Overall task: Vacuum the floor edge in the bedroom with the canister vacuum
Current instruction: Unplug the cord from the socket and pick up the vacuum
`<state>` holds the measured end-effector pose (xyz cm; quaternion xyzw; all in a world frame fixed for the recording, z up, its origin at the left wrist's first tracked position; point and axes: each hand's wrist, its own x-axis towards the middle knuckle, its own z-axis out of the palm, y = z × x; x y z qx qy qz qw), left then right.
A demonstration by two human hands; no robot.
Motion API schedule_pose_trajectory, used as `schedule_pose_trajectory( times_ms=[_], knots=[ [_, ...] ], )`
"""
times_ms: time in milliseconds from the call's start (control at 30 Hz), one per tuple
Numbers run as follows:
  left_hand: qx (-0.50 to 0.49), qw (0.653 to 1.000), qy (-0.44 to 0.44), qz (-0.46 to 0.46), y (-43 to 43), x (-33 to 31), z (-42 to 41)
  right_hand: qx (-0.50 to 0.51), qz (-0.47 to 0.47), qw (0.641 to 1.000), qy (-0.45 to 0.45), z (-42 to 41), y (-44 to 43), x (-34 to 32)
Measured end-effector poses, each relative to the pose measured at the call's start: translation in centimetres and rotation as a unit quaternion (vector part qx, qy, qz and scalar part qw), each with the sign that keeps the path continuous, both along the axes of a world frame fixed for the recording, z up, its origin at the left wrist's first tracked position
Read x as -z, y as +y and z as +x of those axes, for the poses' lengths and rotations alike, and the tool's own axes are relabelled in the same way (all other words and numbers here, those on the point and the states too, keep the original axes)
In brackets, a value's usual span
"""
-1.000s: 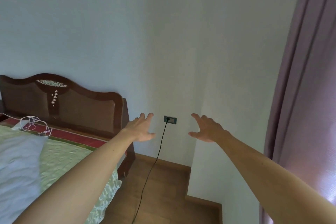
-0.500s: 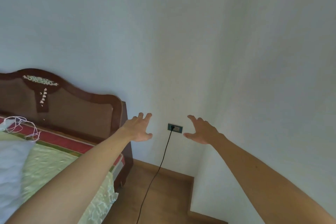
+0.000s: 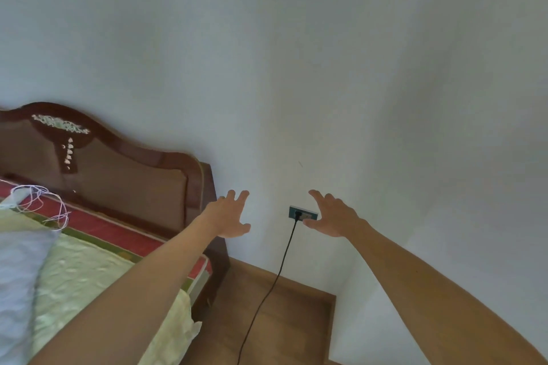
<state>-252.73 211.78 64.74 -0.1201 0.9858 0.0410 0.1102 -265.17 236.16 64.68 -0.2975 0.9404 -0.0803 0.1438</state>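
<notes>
Both my arms stretch forward toward the white wall. My left hand is spread with straight fingers and holds nothing. My right hand is also spread and empty, just right of a wall socket and partly in front of it. A black power cord is plugged into the socket and runs down across the wooden floor out of the bottom of the view. The canister vacuum itself is out of view.
A bed with a dark wooden headboard and a pale green cover fills the lower left. A white cable lies near a grey pillow. A wooden skirting board lines the wall corner.
The view has swung left and up, so the purple curtain at the right has left the frame. Both hands stay spread and empty, now closer to the socket.
</notes>
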Motion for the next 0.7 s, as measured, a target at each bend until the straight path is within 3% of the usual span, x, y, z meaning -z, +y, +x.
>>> schedule_pose_trajectory(
  times_ms=[300,700],
  knots=[
    [-0.014,0.997,-0.075,0.031,-1.6,6.6,-9.3,-0.006,0.031,0.996,-0.077,-8.8,-2.1,8.2],
    [-0.005,0.986,-0.146,0.085,-1.8,14.8,-14.4,0.0,0.074,0.987,-0.146,-12.9,-1.7,15.8]
  ],
)
